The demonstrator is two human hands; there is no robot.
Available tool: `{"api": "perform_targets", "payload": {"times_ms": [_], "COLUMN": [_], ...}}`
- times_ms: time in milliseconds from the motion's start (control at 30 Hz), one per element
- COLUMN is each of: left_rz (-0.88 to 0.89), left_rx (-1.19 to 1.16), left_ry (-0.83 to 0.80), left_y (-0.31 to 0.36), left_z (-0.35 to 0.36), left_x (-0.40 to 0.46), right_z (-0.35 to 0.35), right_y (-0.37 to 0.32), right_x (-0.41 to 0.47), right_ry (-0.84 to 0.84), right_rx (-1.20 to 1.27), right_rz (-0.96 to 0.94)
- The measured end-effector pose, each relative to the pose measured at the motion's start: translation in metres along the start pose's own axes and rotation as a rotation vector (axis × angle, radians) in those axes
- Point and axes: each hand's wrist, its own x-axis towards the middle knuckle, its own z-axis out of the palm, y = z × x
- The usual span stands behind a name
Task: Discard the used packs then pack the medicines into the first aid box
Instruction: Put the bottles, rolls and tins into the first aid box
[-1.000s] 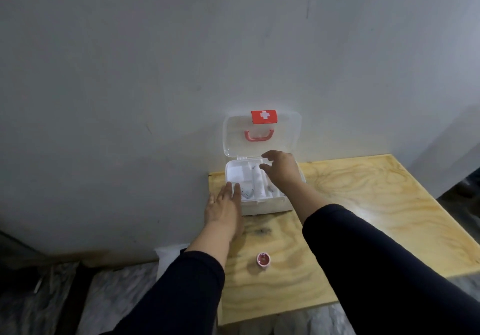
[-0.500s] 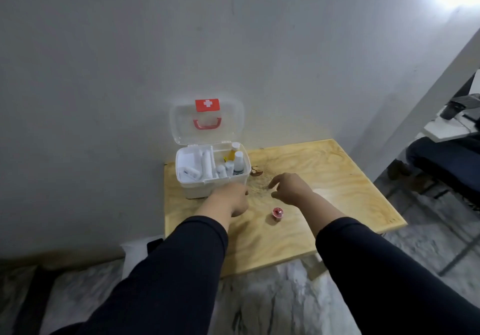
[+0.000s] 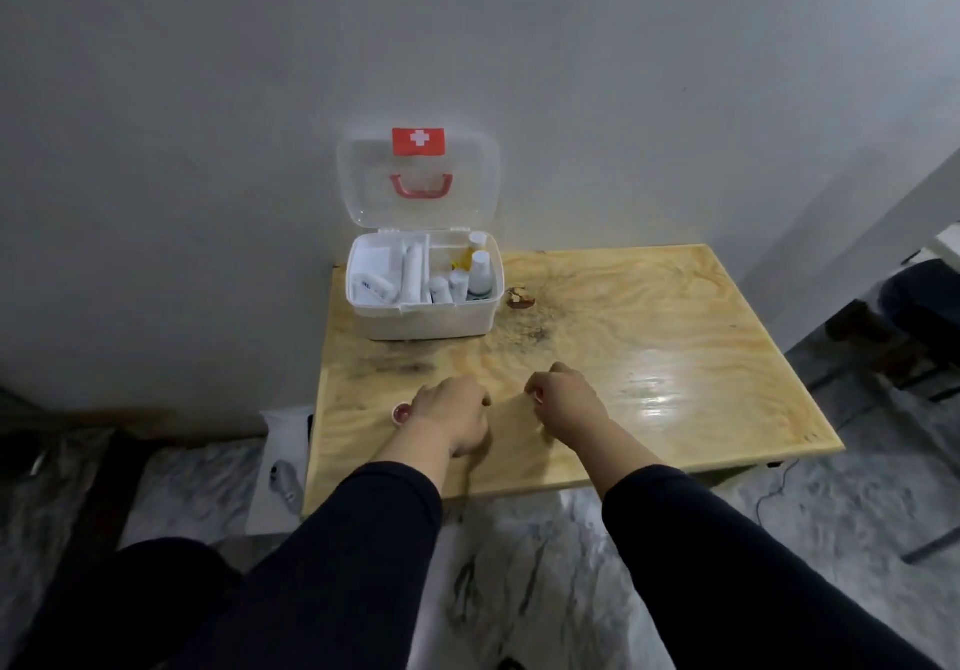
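The white first aid box (image 3: 470, 323) stands open at the table's back left, its clear lid (image 3: 470, 180) leaning on the wall. Inside are white bottles (image 3: 479, 274), a roll and flat packs (image 3: 371, 287). A small round red-topped tin (image 3: 400, 413) lies near the front left, just left of my left hand (image 3: 452, 417). That hand rests on the wood with its fingers curled and nothing seen in it. My right hand (image 3: 569, 401) is curled beside it, and a small reddish thing (image 3: 538, 399), mostly hidden, shows at its fingertips.
The wooden table (image 3: 675, 357) stands against a grey wall; a brown scrap (image 3: 519, 297) lies right of the box. A white bag (image 3: 283, 461) sits on the floor at the left. A seated person's leg (image 3: 919, 300) and a cable (image 3: 774, 487) are at the right.
Both hands have drawn back from the box to the table's front. The view has pulled away and tilted down, so the box's contents and the whole tabletop show.
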Motion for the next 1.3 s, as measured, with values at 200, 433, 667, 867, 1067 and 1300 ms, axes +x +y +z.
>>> {"api": "perform_targets", "payload": {"times_ms": [200, 433, 667, 867, 1067, 1300], "left_rz": [-0.073, -0.286, -0.302, -0.314, -0.348, -0.317], "left_rx": [-0.011, -0.112, -0.105, -0.125, -0.129, -0.387], "left_ry": [0.096, 0.109, 0.111, 0.112, 0.151, 0.318], "left_y": [-0.033, -0.091, -0.115, -0.119, -0.106, -0.112], "left_z": [-0.018, -0.025, -0.016, -0.012, -0.036, -0.072], "left_x": [-0.015, -0.044, -0.055, -0.054, -0.052, -0.024], "right_z": [0.005, 0.014, 0.041, 0.033, -0.023, -0.079], "right_y": [-0.048, -0.127, -0.139, -0.141, -0.146, -0.175], "right_x": [-0.002, -0.008, -0.003, 0.001, 0.008, 0.054], "right_ry": [-0.028, -0.068, -0.041, -0.031, 0.088, 0.284], "right_rx": [-0.001, 0.022, -0.055, -0.108, 0.042, 0.167], "right_rz": [-0.156, -0.382, -0.404, -0.410, -0.466, -0.426]}}
